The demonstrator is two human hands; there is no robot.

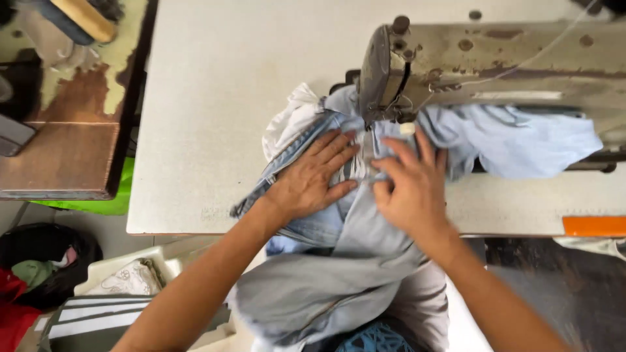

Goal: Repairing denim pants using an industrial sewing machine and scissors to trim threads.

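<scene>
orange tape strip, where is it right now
In the head view the orange strip lies at the table's front right edge, below the sewing machine and to the right of the right hand.

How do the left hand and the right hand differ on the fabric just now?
The left hand lies flat, fingers spread, pressing the light blue denim; the right hand has its fingers bent, pinching the cloth. The right hand sits nearer the sewing machine head than the left hand. Both rest on the denim.
</scene>
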